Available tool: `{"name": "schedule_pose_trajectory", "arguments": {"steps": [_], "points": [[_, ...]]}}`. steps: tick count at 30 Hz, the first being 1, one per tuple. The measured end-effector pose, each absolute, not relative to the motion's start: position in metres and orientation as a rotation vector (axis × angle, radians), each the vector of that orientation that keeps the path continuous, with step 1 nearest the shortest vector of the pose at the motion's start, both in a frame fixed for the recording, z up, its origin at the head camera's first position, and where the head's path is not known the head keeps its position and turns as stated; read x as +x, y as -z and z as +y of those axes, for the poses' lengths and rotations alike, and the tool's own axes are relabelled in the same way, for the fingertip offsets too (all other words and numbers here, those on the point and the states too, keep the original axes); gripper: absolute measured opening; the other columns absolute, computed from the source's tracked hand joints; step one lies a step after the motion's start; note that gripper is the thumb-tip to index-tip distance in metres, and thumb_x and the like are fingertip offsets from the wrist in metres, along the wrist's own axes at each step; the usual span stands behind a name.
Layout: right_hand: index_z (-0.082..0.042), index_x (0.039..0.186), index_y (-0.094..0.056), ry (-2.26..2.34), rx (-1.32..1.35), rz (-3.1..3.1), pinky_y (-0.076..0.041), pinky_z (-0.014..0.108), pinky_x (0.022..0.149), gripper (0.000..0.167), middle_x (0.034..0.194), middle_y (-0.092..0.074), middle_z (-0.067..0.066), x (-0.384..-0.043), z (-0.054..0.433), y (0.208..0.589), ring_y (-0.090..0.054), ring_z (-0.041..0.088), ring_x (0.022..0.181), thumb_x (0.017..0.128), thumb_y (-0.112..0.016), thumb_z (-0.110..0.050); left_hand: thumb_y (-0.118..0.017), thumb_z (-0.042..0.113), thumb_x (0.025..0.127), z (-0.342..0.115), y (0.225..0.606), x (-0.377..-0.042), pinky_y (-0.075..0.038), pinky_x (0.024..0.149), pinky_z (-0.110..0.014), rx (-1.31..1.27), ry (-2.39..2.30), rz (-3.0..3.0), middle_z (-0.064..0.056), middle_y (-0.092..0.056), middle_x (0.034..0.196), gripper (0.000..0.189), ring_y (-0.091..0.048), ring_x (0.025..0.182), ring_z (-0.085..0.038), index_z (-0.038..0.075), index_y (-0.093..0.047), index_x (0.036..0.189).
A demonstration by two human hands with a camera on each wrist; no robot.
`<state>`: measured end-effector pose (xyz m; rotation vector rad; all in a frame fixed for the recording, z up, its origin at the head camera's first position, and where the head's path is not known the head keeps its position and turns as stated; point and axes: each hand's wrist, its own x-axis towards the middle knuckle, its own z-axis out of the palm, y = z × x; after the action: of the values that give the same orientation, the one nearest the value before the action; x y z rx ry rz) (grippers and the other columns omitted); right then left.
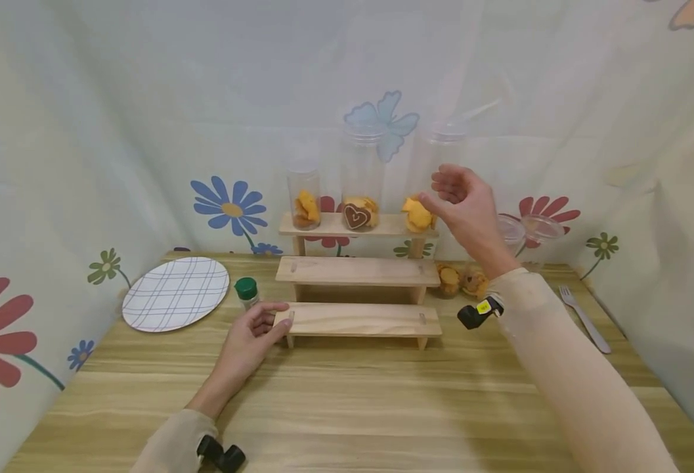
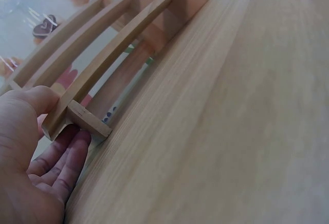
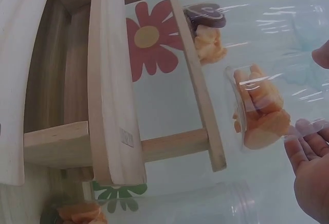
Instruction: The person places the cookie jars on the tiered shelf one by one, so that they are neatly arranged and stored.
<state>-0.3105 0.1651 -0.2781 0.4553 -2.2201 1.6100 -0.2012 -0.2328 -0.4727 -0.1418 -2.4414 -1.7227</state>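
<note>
A three-step wooden display shelf (image 1: 358, 320) stands on the table. My left hand (image 1: 251, 338) grips the left end of its lowest step, thumb on top and fingers beneath, as the left wrist view shows. My right hand (image 1: 467, 207) holds a tall clear jar (image 3: 262, 116) with orange-yellow snacks at its bottom. The fingers and thumb are around the jar's sides, and its base is close to the right end of the top step. Left of it on that step stand a tall jar (image 1: 361, 213) with a heart-decorated cookie and a shorter jar (image 1: 305, 207) of orange snacks.
Two clear jars of cookies (image 1: 448, 279) stand on the table right of the shelf, partly behind my right arm. A fork (image 1: 584, 318) lies farther right. Left of the shelf are a green-capped shaker (image 1: 246, 289) and a checked oval plate (image 1: 175, 295). A flowered curtain (image 1: 146, 131) hangs behind.
</note>
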Motion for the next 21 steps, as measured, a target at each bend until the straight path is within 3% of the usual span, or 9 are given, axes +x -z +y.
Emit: {"name": "schedule_pose_trajectory", "arguments": {"steps": [21], "points": [[-0.003,0.163,-0.047,-1.625,0.426,-2.332,-0.045,0.043,0.124,0.077,0.154,-0.060,0.017,-0.330,0.154,0.283,-0.058,0.032,0.142,0.102,-0.085,-0.029,-0.081,0.030,0.106,-0.231,0.472,-0.201,-0.054,0.087,-0.023,-0.131,1.733,-2.436,-0.011,-0.076,0.111,0.035,-0.070,0.100,-0.018,0.015,-0.074,0.137]]}}
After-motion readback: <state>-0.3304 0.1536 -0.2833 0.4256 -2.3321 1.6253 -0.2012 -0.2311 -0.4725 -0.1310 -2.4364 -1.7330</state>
